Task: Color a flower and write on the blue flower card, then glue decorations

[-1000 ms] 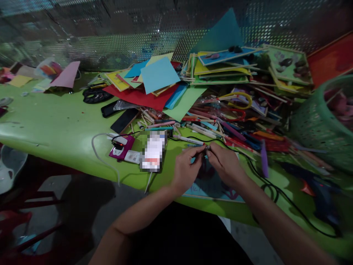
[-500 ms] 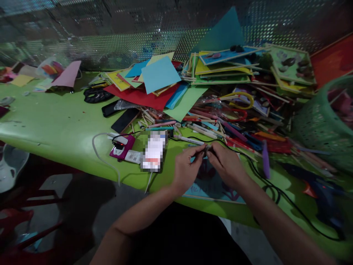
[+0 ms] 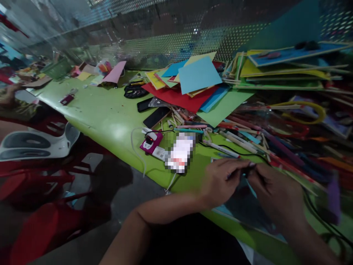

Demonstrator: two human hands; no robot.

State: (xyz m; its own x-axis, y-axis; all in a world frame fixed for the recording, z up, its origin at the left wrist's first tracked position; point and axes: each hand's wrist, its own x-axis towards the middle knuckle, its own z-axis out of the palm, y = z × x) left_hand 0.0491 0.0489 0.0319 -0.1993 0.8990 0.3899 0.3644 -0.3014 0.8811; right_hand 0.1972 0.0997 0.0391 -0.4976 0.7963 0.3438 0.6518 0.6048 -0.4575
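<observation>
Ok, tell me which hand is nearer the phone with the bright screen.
Left. The left hand is to the right of the phone, not touching it; the right hand is farther right, past the left one.

Your light is dim; the phone (image 3: 180, 152), its screen pixelated, is the brightest patch. To its left, a pale sheen spreads over the green table (image 3: 96, 108), and below-left a dark shadow falls on the floor (image 3: 118, 215). Right of the phone, your left hand (image 3: 222, 180) and darker right hand (image 3: 278, 191) look soft; the purple strip (image 3: 334, 200) beyond them is smeared. Far left of it, the wide lens stretches a grey chair (image 3: 27, 145).
</observation>
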